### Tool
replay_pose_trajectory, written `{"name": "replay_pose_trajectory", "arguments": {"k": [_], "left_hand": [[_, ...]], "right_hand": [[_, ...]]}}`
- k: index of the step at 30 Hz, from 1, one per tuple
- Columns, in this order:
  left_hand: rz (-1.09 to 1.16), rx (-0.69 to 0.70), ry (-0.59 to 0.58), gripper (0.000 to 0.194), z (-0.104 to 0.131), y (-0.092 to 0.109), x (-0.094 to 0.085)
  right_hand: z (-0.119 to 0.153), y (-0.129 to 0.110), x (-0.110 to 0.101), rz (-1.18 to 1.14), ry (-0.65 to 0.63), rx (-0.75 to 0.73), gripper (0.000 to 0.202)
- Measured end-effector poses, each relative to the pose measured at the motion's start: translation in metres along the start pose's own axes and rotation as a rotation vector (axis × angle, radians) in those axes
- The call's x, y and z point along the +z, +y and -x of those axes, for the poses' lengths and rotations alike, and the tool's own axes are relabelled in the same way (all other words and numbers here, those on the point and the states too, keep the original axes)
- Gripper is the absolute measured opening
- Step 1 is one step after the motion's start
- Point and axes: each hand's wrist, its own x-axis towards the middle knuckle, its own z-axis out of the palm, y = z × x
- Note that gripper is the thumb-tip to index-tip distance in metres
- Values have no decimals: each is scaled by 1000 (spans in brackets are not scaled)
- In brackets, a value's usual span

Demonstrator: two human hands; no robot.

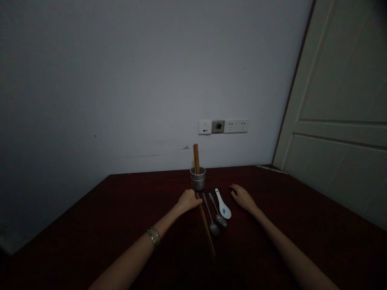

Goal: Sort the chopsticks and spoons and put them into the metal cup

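My left hand [188, 199], with bracelets at its wrist, is closed on the upper end of a pair of wooden chopsticks [206, 228]. Their tips point toward me; whether they are lifted off the table is hard to tell. Just beyond that hand stands a metal cup [198, 182] with several upright chopsticks [196, 158] in it. Right of the held pair lie a long-handled metal spoon [213, 228], a second metal spoon [221, 219] and a white ceramic spoon [224, 210] with a blue pattern. My right hand [242, 197] rests open on the table, right of the ceramic spoon, holding nothing.
The dark red table [136, 209] runs back to a pale wall [145, 88]. Sockets [236, 126] and a switch panel [218, 127] sit on the wall above the cup. A pale panelled door [338, 133] stands to the right. A thin strip [271, 169] lies near the back right edge.
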Motion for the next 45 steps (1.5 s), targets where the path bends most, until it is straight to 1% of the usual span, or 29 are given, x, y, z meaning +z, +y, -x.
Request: {"name": "replay_pose_trajectory", "arguments": {"k": [6,10,15,20,23,29,34,38,41,43,45], "left_hand": [[-196,-76,17,32,5,16,0],[-286,-90,41,34,9,22,0],[-258,-112,15,31,10,24,2],[-286,-92,32,30,8,24,9],[-280,-116,37,30,8,25,12],[-229,-167,45,28,8,27,13],[-164,-163,45,27,7,23,12],[-103,-143,78,26,5,19,2],[-71,-116,119,25,5,21,-16],[-66,-97,194,25,6,26,-31],[-52,-78,294,25,7,34,-48]], "right_hand": [[-1,1,0,-35,22,8,37],[-1,1,-1,-68,16,2,36],[0,-1,-3,-60,15,22,36],[1,-3,-4,-16,7,6,37],[0,-2,-4,-8,3,-4,38],[0,0,-1,-22,9,10,36],[-1,2,0,-27,7,15,37],[-1,2,1,-5,-1,7,38],[1,3,2,-25,9,4,37],[2,1,-1,-74,27,-13,38],[1,-4,-11,-149,75,-38,38]]}}
